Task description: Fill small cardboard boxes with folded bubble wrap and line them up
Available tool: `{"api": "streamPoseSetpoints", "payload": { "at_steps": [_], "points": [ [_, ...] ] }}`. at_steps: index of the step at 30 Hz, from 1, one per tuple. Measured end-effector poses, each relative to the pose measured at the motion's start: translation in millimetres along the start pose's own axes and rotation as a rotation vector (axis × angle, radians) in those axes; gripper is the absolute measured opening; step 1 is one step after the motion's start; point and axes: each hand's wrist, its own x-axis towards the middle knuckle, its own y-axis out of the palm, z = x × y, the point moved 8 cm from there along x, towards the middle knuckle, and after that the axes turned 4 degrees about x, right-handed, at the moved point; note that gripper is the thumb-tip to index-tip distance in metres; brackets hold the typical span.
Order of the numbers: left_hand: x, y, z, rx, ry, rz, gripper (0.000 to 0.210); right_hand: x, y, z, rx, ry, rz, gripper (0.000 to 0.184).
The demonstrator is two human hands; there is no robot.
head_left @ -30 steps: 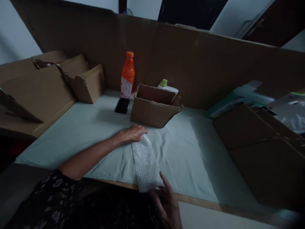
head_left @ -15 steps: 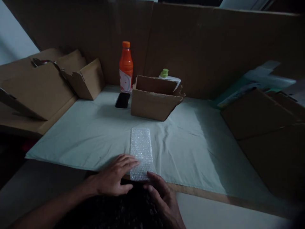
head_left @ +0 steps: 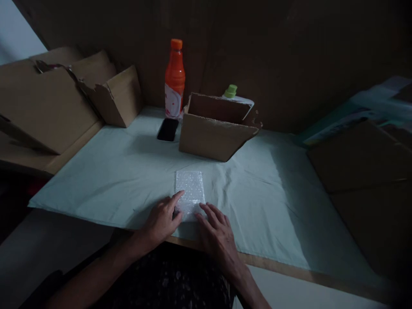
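Note:
A clear strip of bubble wrap (head_left: 189,184) lies flat on the pale green cloth before me, its near end doubled over on itself. My left hand (head_left: 163,218) rests at its left edge, index finger stretched onto the wrap and thumb apart at the near corner. On the other side, my right hand (head_left: 217,227) has its fingers extended, with the fingertips touching the right edge by the fold. Neither hand appears to grip the wrap.
Beyond the wrap stands an open cardboard box (head_left: 212,137), with a green-capped white bottle (head_left: 231,91) behind it. Left of it are an orange bottle (head_left: 175,77) and a black phone (head_left: 168,129). Cardboard holders (head_left: 48,107) line the left; a cardboard box (head_left: 363,159) stands right.
The near end of the bubble wrap has been folded away from me, so the strip looks shorter. Both hands have moved forward, up from the table edge. The view has shifted slightly.

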Motion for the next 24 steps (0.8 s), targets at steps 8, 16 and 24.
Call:
{"api": "streamPoseSetpoints", "payload": {
  "at_steps": [8,16,24],
  "points": [
    [-27.0,-22.5,-33.9,0.159,0.363,-0.083,0.043,16.2,-7.1,1.3,0.152,-0.067,0.097,0.025],
    [-14.2,-18.4,-22.3,0.090,0.228,-0.112,0.032,10.9,-27.1,-7.0,0.179,0.049,-0.090,0.026],
    [-6.8,-18.6,-18.8,0.199,0.237,-0.160,0.042,25.8,-1.9,1.5,0.041,-0.079,0.056,0.024]
  ]
}}
